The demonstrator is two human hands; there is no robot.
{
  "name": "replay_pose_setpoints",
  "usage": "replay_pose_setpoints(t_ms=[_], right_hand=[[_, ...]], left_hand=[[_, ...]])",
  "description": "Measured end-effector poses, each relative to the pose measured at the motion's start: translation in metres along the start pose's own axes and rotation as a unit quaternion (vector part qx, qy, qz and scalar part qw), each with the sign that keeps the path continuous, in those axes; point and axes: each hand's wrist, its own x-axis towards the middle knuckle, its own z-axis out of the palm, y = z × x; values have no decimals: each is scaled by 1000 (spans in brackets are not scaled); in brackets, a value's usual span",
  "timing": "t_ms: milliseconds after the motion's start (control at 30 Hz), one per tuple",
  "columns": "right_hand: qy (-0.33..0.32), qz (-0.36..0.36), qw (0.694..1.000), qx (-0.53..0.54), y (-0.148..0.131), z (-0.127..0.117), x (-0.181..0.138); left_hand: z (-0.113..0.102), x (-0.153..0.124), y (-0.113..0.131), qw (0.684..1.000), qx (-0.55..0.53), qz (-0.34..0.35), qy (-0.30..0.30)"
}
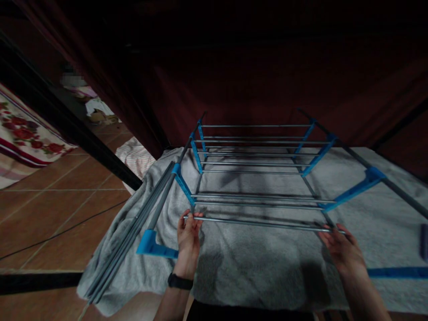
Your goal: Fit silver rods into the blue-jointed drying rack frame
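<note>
A partly built rack [257, 163] of grey poles and blue plastic brackets lies across a grey blanket. Near its front, a thin metal rod [257, 223] runs sideways between my hands. My left hand [189, 229], with a dark band on the wrist, has its fingers closed round the rod's left end. At the rod's right end, my right hand [341, 245] grips it between thumb and fingers. A blue bracket [155, 246] on the left pole is partly behind my left forearm. Another blue bracket [397, 272] shows beyond my right forearm.
Several loose grey poles [133, 232] lie bundled on the blanket [257, 267] at the left. Dark red cloth [250, 89] hangs behind the rack. On the tiled floor [67, 209] runs a thin dark cable [67, 232]. Flowered fabric [26, 133] is at the far left.
</note>
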Motion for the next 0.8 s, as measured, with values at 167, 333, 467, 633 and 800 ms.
replay_pose_setpoints(t_ms=[167,333,467,633,800], right_hand=[[-4,-9,1000,-15,3,-1,-2],[9,-4,1000,-13,2,0,-2],[11,1,1000,-6,2,-2,1],[5,-7,1000,7,7,-6,2],[-4,-10,1000,-2,11,-8,4]], left_hand=[[9,-1,6,1000,-6,-24,13],[19,-3,12,999,-19,-42,12],[22,-3,12,999,-17,-41,-6],[21,-5,7,998,2,-46,-34],[18,-8,-4,997,0,-74,-40]])
